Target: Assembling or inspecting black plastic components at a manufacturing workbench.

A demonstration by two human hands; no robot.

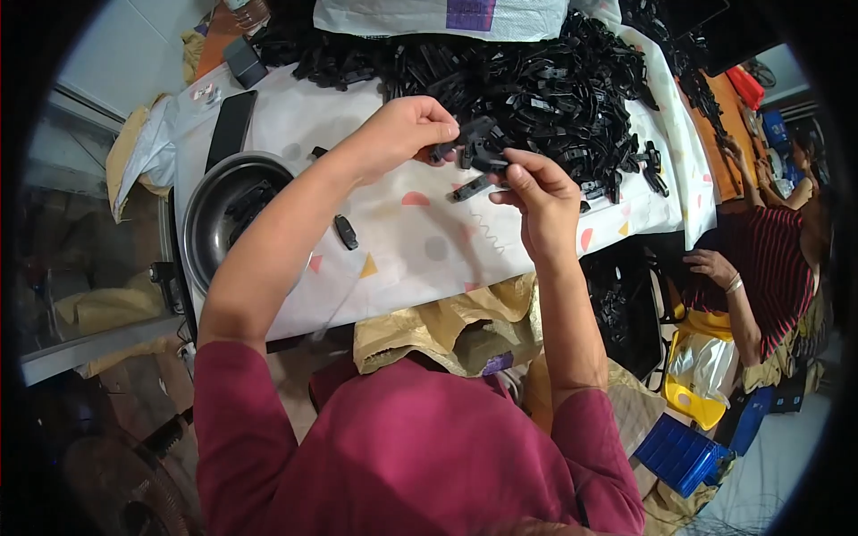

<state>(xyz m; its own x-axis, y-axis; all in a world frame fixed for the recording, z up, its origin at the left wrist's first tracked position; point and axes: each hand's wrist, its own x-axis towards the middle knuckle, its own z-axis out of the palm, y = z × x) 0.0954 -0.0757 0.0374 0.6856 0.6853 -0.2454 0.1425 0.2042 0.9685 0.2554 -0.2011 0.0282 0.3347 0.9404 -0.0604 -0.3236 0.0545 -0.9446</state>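
Note:
My left hand [413, 129] and my right hand [539, 195] are raised over the table, a short way apart. Between them are small black plastic parts [483, 143], pinched at the fingertips of both hands. Whether these are joined or separate pieces I cannot tell. Just below the fingers shows another elongated black part [471, 188], close to my right hand. Behind both hands spreads a large heap of similar black plastic parts [545, 112]. A round metal bowl [198, 214] with a few black parts inside stands left of my left forearm. One loose black piece [346, 232] lies on the tablecloth.
A patterned white cloth [402, 259] covers the table. A dark phone-like slab [231, 129] and a small dark box [244, 62] lie at the left. A white sack [438, 20] rests behind the heap. At right, a person in a striped top [760, 259] sits near a yellow-framed item [697, 366].

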